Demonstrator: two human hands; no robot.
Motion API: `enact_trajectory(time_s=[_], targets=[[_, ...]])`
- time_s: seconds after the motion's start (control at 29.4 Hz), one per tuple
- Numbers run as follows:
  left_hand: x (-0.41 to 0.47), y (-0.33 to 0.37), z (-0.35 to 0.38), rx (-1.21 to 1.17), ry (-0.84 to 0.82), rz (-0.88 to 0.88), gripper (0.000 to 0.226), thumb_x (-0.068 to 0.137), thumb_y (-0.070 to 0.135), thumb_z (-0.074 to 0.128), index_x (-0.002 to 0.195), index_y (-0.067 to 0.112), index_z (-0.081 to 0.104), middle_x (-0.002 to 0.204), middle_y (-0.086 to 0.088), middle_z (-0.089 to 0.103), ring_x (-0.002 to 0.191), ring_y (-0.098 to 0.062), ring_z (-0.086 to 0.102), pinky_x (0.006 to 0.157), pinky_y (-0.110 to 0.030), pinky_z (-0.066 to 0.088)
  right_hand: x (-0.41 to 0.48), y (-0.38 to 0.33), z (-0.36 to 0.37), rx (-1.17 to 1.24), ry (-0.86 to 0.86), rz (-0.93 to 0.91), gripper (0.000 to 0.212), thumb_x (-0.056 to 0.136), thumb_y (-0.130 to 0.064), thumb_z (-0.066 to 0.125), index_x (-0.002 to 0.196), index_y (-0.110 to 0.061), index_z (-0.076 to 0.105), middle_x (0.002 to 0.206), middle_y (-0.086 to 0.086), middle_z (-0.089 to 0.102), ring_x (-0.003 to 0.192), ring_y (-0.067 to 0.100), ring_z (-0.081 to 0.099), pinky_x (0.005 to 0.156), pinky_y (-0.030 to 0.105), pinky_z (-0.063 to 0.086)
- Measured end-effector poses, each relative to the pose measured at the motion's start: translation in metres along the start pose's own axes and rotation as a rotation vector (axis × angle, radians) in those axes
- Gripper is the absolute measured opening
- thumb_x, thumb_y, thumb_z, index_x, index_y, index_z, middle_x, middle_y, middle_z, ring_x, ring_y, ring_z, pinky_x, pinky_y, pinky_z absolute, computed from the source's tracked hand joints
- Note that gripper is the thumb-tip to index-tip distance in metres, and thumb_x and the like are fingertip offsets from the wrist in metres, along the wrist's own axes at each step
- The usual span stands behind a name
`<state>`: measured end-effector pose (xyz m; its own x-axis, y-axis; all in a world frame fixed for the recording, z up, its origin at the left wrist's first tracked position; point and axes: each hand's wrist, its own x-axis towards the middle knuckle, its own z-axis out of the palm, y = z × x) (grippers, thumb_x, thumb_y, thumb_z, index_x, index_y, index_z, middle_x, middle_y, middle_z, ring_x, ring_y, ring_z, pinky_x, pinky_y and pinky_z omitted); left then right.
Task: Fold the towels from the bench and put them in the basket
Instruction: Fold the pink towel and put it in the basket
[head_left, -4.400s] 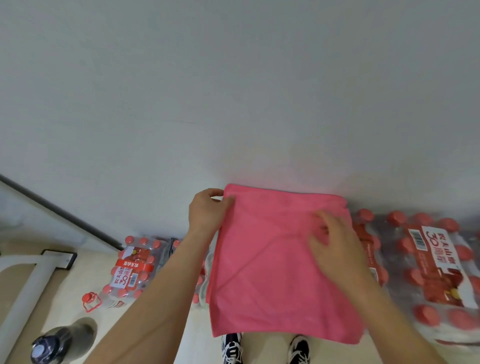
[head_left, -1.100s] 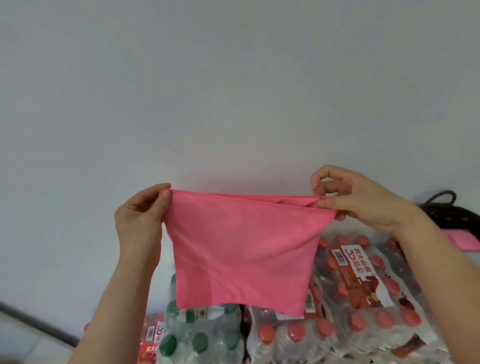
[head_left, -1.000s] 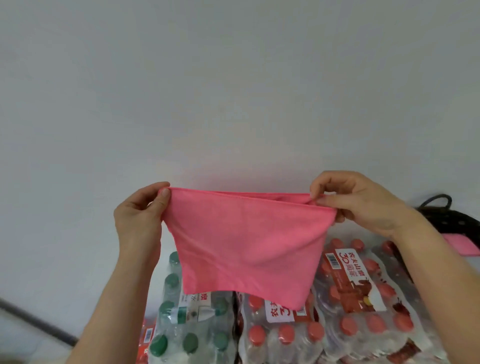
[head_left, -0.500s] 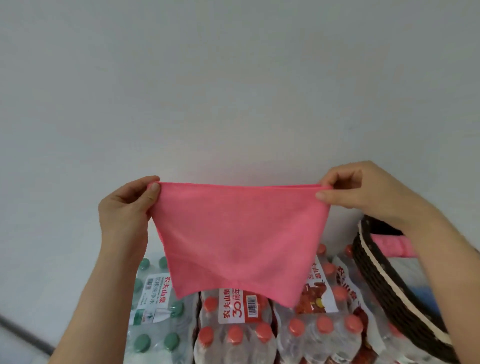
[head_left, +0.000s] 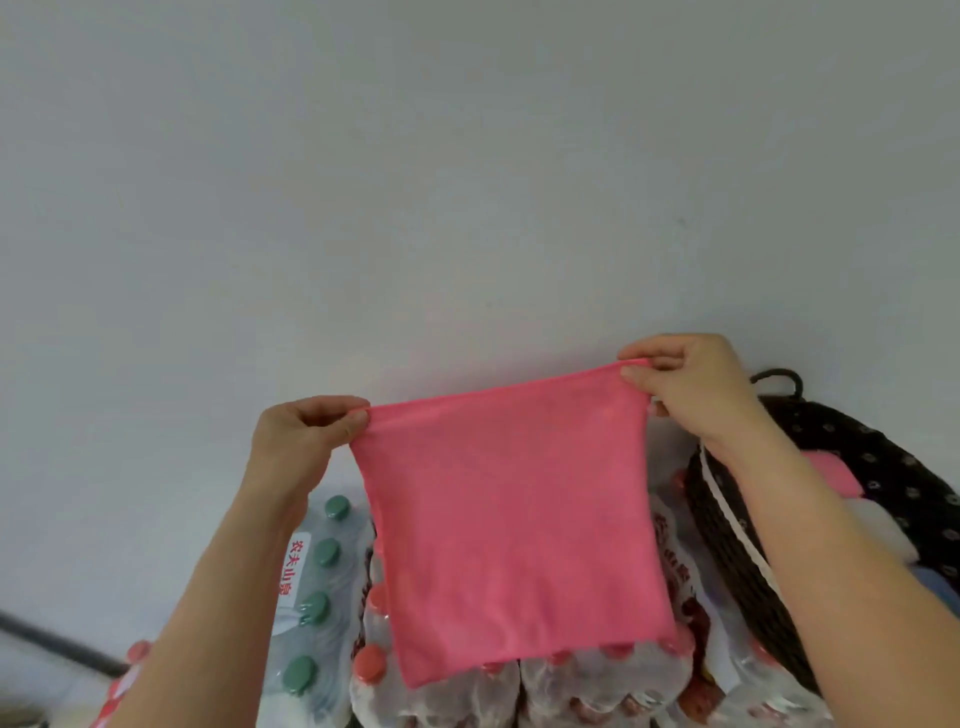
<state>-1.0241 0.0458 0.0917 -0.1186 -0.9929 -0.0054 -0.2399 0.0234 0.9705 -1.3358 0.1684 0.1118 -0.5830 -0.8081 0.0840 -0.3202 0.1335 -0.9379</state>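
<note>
A folded pink towel (head_left: 511, 525) hangs in the air in front of me, stretched by its top edge. My left hand (head_left: 301, 436) pinches its top left corner. My right hand (head_left: 685, 384) pinches the top right corner, a little higher. The dark woven basket (head_left: 727, 540) stands at the right, partly behind my right forearm. Inside it lie another pink towel (head_left: 831, 475) and something white. The bench is out of view.
Shrink-wrapped packs of water bottles sit below the towel: green-capped bottles (head_left: 317, 587) at the left, red-capped bottles (head_left: 571, 691) in the middle and right. A plain grey wall (head_left: 467, 182) fills the upper view. A dark strip runs along the floor at the lower left.
The view has swung right, bringing more of the basket into sight. The towel now hangs straighter and longer, and my right hand holds its corner higher than my left.
</note>
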Motion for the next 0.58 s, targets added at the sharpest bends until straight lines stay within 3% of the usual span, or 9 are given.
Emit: enact_trajectory(time_s=[0.07,0.1,0.2,0.31,0.44,0.51,0.58], targets=[[0.001,0.008,0.007,-0.071,0.081,0.118,0.013,0.081,0.006,0.072,0.088,0.017,0.074,0.072,0.009,0.070,0.059,0.007,0.058,0.057,-0.010,0.042,0.003,-0.003,0.000,0.122,0.099,-0.055,0.024,0.083,0.002,0.069,0.082,-0.022,0.072,0.089,0.010,0.072,0.080,0.020,0.068,0.073,0.032,0.060],[0.000,0.014,0.008,-0.091,0.110,0.185,0.014,0.082,0.006,0.071,0.087,0.019,0.073,0.070,0.012,0.068,0.058,0.004,0.057,0.054,-0.009,0.041,0.003,-0.008,-0.002,0.155,0.132,-0.107,0.025,0.083,0.002,0.068,0.082,-0.023,0.072,0.086,0.007,0.071,0.085,0.023,0.069,0.079,0.035,0.059],[-0.006,0.031,0.005,-0.156,0.133,0.380,0.019,0.086,0.002,0.065,0.087,0.020,0.070,0.069,0.004,0.066,0.058,-0.008,0.058,0.052,-0.016,0.044,-0.006,-0.030,-0.010,0.172,0.228,-0.303,0.029,0.083,0.001,0.068,0.083,-0.027,0.070,0.083,-0.003,0.070,0.082,0.012,0.068,0.080,0.025,0.055],[-0.024,0.034,-0.007,-0.258,0.083,0.456,0.021,0.085,0.001,0.066,0.085,0.021,0.070,0.070,0.004,0.070,0.064,-0.016,0.065,0.065,-0.024,0.054,-0.037,-0.033,-0.012,0.167,0.291,-0.353,0.030,0.083,0.003,0.064,0.083,-0.028,0.068,0.081,-0.012,0.068,0.078,0.000,0.064,0.077,0.014,0.049],[-0.058,-0.013,-0.012,-0.209,0.052,0.282,0.009,0.081,0.019,0.070,0.074,0.023,0.073,0.066,0.004,0.070,0.063,-0.013,0.064,0.064,-0.018,0.053,-0.097,0.025,0.009,0.089,0.204,-0.199,0.023,0.090,-0.002,0.058,0.082,-0.020,0.069,0.077,-0.003,0.069,0.078,0.008,0.064,0.072,0.016,0.051],[-0.077,-0.057,-0.008,-0.092,0.035,0.123,0.012,0.083,0.013,0.069,0.074,0.020,0.072,0.063,0.005,0.070,0.060,-0.010,0.064,0.060,-0.017,0.054,-0.129,0.069,0.027,0.021,0.188,-0.022,0.020,0.090,-0.010,0.061,0.078,-0.023,0.069,0.073,0.000,0.069,0.073,0.010,0.064,0.068,0.025,0.053],[-0.092,-0.102,-0.005,0.063,-0.027,-0.016,0.012,0.083,0.005,0.070,0.080,0.017,0.073,0.065,0.000,0.071,0.062,-0.014,0.066,0.063,-0.024,0.057,-0.158,0.106,0.045,-0.069,0.215,0.137,0.022,0.086,-0.010,0.067,0.076,-0.030,0.067,0.071,-0.005,0.068,0.070,0.006,0.063,0.066,0.025,0.050]])
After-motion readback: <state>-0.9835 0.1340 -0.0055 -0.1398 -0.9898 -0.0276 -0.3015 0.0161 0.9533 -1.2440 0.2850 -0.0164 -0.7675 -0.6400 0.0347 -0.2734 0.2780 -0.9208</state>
